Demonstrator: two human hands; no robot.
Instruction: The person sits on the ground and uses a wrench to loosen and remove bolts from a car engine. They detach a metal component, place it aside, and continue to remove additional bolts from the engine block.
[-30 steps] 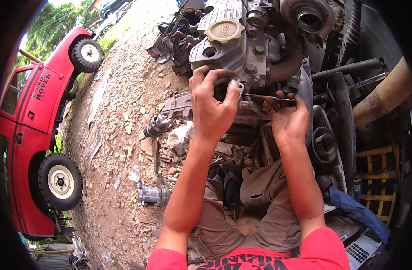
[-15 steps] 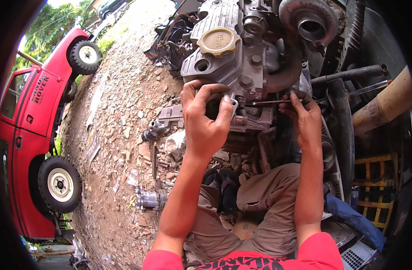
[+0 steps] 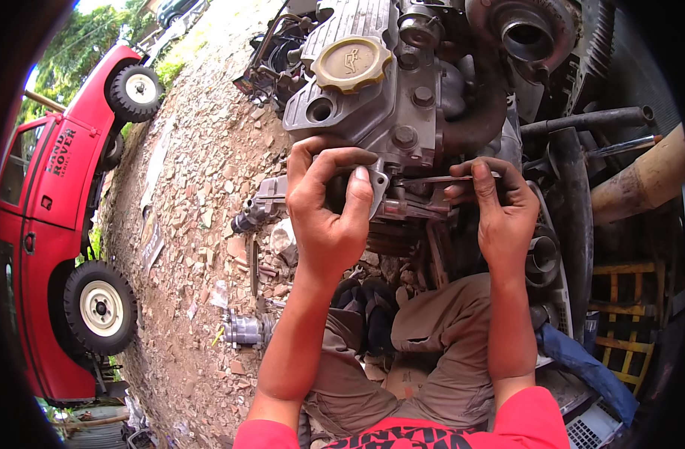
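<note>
My left hand (image 3: 324,209) is closed round a grey metal flange (image 3: 381,182) with a bolt hole, at the lower front of a grey engine (image 3: 417,112); its thumb lies on the flange and the part's rear is hidden. My right hand (image 3: 507,217) pinches a thin metal tool (image 3: 462,179), held horizontally, whose far end reaches the engine just beside the flange. Above my hands are the yellowish oil filler cap (image 3: 350,63) and several bolt heads on the engine.
A red off-road vehicle (image 3: 51,179) stands at left. Rubble ground (image 3: 193,217) carries loose metal parts, including a silver cylindrical unit (image 3: 245,329). At right are a turbocharger (image 3: 523,37), black hoses, a thick bamboo pole (image 3: 627,183) and a yellow crate (image 3: 619,322). My legs are bent below.
The engine and my left hand have shifted left and lower in view. My right hand has moved right and turned, still pinching the tool.
</note>
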